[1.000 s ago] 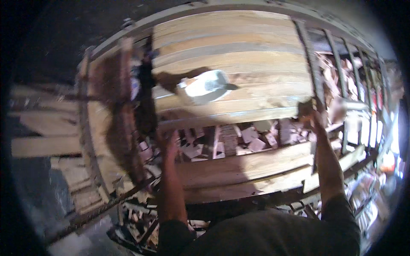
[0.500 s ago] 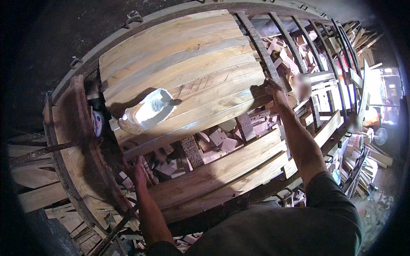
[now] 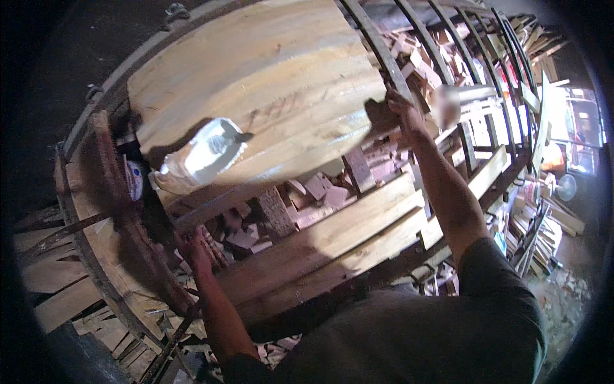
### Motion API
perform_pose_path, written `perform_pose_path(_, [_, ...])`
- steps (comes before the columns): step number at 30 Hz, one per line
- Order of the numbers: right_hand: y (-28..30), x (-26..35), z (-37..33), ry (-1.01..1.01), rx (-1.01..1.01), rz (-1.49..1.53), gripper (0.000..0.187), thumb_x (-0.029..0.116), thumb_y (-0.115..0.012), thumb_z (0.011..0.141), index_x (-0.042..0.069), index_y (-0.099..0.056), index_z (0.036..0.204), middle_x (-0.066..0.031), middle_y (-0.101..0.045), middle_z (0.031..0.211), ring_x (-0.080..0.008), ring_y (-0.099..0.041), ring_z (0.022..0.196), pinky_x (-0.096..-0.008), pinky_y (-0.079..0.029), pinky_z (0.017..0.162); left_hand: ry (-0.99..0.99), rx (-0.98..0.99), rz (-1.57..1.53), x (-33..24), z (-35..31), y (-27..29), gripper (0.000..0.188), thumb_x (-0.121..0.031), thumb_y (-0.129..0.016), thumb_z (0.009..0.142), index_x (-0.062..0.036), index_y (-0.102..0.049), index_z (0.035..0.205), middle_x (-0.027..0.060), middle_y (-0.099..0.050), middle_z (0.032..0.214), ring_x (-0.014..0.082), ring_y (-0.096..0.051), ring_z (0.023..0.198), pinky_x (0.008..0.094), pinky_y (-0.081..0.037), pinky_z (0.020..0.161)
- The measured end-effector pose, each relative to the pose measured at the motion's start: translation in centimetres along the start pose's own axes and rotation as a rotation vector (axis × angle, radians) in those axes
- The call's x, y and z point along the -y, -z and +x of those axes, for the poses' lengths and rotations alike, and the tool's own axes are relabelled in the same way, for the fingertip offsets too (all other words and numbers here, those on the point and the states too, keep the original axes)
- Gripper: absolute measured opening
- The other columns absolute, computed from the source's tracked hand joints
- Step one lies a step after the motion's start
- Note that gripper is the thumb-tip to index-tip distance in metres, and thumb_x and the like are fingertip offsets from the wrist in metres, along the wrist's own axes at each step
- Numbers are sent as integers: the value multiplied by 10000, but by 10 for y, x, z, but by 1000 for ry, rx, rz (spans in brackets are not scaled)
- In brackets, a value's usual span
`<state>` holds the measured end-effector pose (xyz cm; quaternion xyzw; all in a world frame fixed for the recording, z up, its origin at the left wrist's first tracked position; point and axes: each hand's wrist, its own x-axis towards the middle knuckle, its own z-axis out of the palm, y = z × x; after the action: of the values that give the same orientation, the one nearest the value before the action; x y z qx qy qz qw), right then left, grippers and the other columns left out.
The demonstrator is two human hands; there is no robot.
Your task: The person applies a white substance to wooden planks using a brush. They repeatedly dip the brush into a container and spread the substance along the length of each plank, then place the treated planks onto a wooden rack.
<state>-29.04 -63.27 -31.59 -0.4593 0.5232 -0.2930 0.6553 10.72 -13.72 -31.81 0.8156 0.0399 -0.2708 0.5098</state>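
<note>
A broad panel of pale wooden planks [image 3: 288,96] lies side by side on a dark metal rack. My right hand [image 3: 408,116] is closed round the right end of the nearest plank [image 3: 281,171]. At that plank's left end my left hand [image 3: 196,251] grips the near corner, its fingers partly in shadow. On the panel's left part rests a cut-open white plastic container [image 3: 198,160] with white residue inside. A brush [image 3: 224,142] leans in it, mostly hidden by glare.
Two loose planks [image 3: 320,256] lie nearer my body. Metal crossbars [image 3: 425,41] run to the right of the panel. Beneath the rack are many wood offcuts [image 3: 316,185]. More planks [image 3: 61,281] are stacked at the left, and a small fan [image 3: 566,187] stands far right.
The whole view has shifted slightly, so the panel and rack sit a little higher and further left. Both hands stay at the ends of the nearest plank.
</note>
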Motion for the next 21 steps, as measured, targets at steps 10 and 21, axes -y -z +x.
perform_pose_path(10, [-19,22,-13,-6,68,57,529,106,-597,857,-28,-501,1359,-138,-575,1314,-275,-530,1207,-367,-347,1072,142,-48,-4,62,42,39,740,-218,-659,900,-69,-259,1504,161,-324,1521,296,-366,1366,442,-305,1119])
perform_pose_path(21, [55,-42,89,258,110,-305,501,218,-593,913,-12,-506,1350,-112,-609,1247,-222,-588,1122,-352,-431,992,130,84,-432,84,132,111,657,-324,-638,926,-59,-356,1457,110,-480,1390,284,-438,1289,412,-311,1090])
